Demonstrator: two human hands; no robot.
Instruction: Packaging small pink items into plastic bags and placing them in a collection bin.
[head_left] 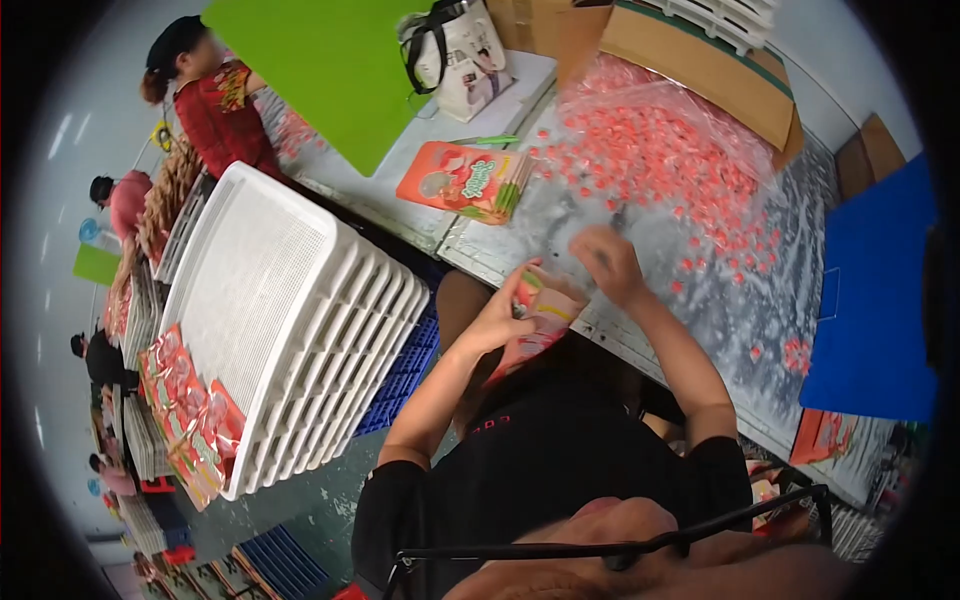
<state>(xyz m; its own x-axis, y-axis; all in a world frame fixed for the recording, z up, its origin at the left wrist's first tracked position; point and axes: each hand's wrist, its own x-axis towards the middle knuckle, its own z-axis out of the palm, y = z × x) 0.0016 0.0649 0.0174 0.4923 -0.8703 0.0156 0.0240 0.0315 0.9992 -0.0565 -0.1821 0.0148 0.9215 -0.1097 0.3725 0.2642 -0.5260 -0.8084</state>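
Tabletop [730,365] strewn with pink pieces [640,140] | left grip [497,318] pinches pouch [545,318] at near edge, probably keeping pieces within reach | right grip [610,265] curled; I can't tell if empty

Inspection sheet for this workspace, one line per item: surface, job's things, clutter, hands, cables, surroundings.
Surface: metal tabletop, whitish and streaked.
Job's things: red candy-like pieces spread loose before a cardboard box; one printed pouch in hand, another orange pouch lying flat on the table.
Clutter: black-handled tote bag beyond the orange pouch.
Hands: left hand grips the printed pouch; right hand curled beside it, contents unclear.
Cables: nothing seen.
Surroundings: stacked white trays with red packets on top, at left; blue panel at right; co-worker at upper left.
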